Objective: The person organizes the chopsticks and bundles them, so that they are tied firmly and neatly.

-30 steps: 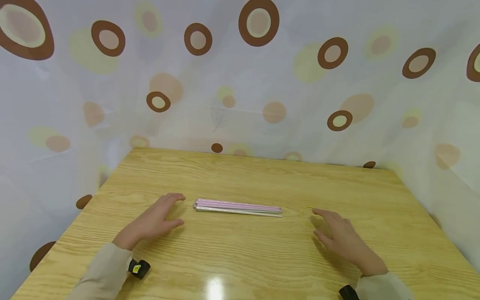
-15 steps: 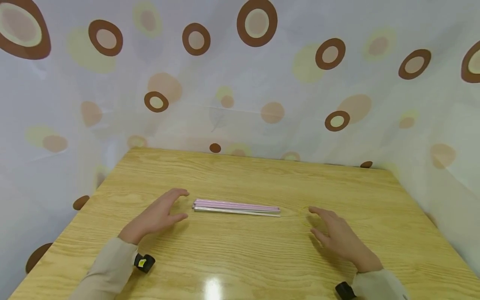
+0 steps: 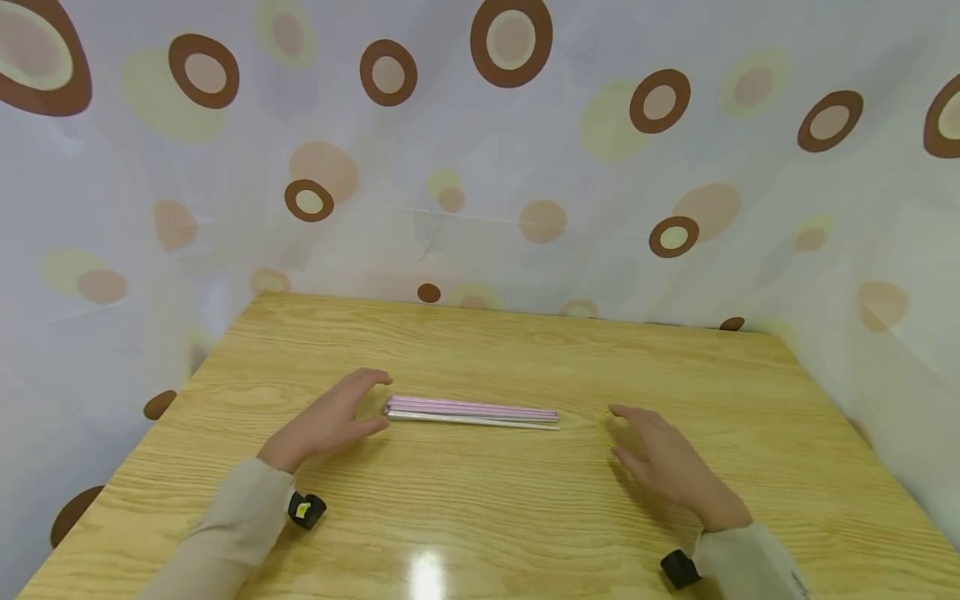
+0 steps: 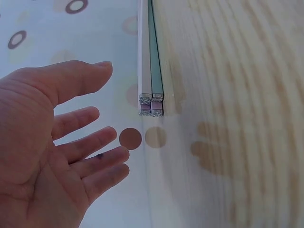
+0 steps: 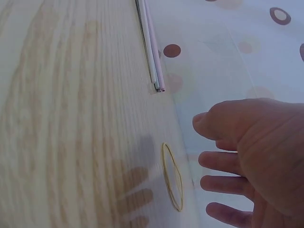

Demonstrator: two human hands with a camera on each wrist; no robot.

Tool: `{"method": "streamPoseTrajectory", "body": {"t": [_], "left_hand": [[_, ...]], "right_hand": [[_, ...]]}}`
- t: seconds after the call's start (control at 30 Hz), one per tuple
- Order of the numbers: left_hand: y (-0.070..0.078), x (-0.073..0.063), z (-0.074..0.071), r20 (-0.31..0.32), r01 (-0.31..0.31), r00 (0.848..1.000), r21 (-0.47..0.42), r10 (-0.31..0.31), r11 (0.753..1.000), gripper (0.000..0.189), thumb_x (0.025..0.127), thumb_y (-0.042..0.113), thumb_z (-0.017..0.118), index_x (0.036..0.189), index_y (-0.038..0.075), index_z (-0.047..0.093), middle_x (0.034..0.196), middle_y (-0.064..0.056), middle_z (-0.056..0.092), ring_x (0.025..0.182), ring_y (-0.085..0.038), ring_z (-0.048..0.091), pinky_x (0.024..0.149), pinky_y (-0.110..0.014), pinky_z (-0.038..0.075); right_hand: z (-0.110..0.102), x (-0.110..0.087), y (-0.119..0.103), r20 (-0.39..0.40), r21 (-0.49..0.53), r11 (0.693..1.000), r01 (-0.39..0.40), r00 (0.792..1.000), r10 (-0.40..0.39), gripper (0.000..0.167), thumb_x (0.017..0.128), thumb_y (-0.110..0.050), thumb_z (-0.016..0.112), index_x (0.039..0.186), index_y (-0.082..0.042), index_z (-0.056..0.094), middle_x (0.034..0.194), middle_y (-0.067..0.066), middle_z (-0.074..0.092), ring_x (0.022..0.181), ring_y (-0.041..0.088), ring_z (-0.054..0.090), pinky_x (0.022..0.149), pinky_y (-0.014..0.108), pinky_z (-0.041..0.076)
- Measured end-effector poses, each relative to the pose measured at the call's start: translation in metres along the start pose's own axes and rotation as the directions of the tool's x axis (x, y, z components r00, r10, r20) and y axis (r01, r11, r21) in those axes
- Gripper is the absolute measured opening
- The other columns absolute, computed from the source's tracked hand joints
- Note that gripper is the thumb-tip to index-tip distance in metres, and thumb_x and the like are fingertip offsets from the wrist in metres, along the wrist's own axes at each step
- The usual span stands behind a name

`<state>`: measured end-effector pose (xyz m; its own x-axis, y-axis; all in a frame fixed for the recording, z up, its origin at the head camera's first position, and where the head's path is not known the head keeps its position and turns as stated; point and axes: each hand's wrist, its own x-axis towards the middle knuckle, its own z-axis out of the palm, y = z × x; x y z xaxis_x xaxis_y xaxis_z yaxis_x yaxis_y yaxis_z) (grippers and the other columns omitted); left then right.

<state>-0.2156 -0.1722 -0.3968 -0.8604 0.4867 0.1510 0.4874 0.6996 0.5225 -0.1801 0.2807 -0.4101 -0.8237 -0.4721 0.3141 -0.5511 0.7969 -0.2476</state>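
Observation:
A bundle of slim chopsticks point(image 3: 472, 409) in pink, white and green lies lengthwise on the table. Their square, silvery ends point(image 4: 145, 100) point towards my left hand point(image 3: 326, 427), whose thumb and fingers are spread around that end without visible contact. Past the bundle's thinner tips, my right hand point(image 3: 675, 467) hovers above the tabletop, thumb and fingers apart and holding nothing. A thin yellow rubber band point(image 5: 165, 167) lies flat below the right fingers; in the head view that hand hides most of it.
The wood-grain table point(image 3: 480, 517) stretches out on all sides of the bundle. A white cloth with brown and beige circles point(image 3: 450, 108) hangs along its back and both sides. Each wrist wears a small black camera point(image 3: 307, 510).
My left hand has moved right and slightly forward, up to the chopsticks' thick end. My right hand has shifted a little to the left, covering more of the rubber band. The chopsticks stay put.

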Motion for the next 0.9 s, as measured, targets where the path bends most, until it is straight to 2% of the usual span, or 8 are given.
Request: {"method": "streamPoseTrajectory", "body": {"t": [0.17, 0.37, 0.57, 0.77, 0.9], "left_hand": [[0.002, 0.007, 0.000, 0.012, 0.003, 1.000, 0.009, -0.003, 1.000, 0.054, 0.089, 0.014, 0.068, 0.134, -0.004, 0.045, 0.139, -0.023, 0.046, 0.130, -0.040, 0.043, 0.105, -0.054, 0.036], [0.000, 0.010, 0.009, 0.034, 0.013, 0.999, 0.001, -0.013, 1.000, 0.053, 0.088, 0.013, 0.068, 0.133, -0.005, 0.045, 0.138, -0.023, 0.046, 0.130, -0.039, 0.043, 0.105, -0.053, 0.036], [-0.001, 0.017, 0.017, 0.026, 0.007, 1.000, -0.004, -0.006, 1.000, 0.054, 0.090, 0.016, 0.067, 0.135, -0.004, 0.044, 0.140, -0.023, 0.044, 0.132, -0.039, 0.040, 0.107, -0.052, 0.034], [0.000, 0.021, 0.017, 0.040, 0.029, 0.999, 0.007, -0.029, 1.000, 0.056, 0.090, 0.016, 0.067, 0.136, -0.005, 0.043, 0.142, -0.025, 0.042, 0.135, -0.042, 0.036, 0.109, -0.054, 0.030], [-0.001, 0.024, 0.017, 0.063, 0.042, 0.997, 0.015, -0.043, 0.999, 0.056, 0.090, 0.017, 0.067, 0.136, -0.005, 0.042, 0.141, -0.025, 0.043, 0.132, -0.040, 0.039, 0.108, -0.053, 0.032]], "right_hand": [[-0.001, 0.005, -0.001, -0.014, 0.007, 1.000, 0.011, 1.000, -0.011, 0.050, 0.086, -0.007, 0.070, 0.131, 0.005, 0.051, 0.125, 0.022, 0.059, 0.113, 0.039, 0.056, 0.089, 0.053, 0.048], [-0.001, 0.012, -0.008, 0.049, 0.007, 1.000, 0.008, 0.999, -0.008, 0.053, 0.087, -0.012, 0.070, 0.133, 0.004, 0.048, 0.127, 0.023, 0.057, 0.113, 0.040, 0.056, 0.087, 0.052, 0.049], [-0.001, 0.018, -0.010, 0.023, -0.020, 0.999, 0.027, 0.999, -0.027, 0.053, 0.086, -0.010, 0.072, 0.131, 0.006, 0.049, 0.125, 0.024, 0.057, 0.112, 0.042, 0.056, 0.088, 0.054, 0.048], [0.003, 0.027, -0.014, 0.055, 0.047, 0.999, 0.023, 0.998, -0.025, 0.051, 0.088, -0.010, 0.069, 0.132, 0.006, 0.048, 0.129, 0.024, 0.055, 0.118, 0.042, 0.053, 0.092, 0.055, 0.045], [0.006, 0.033, -0.017, 0.077, 0.052, 0.999, 0.018, 0.997, -0.022, 0.050, 0.089, -0.011, 0.068, 0.132, 0.007, 0.048, 0.129, 0.024, 0.056, 0.117, 0.042, 0.053, 0.092, 0.055, 0.045]]}}
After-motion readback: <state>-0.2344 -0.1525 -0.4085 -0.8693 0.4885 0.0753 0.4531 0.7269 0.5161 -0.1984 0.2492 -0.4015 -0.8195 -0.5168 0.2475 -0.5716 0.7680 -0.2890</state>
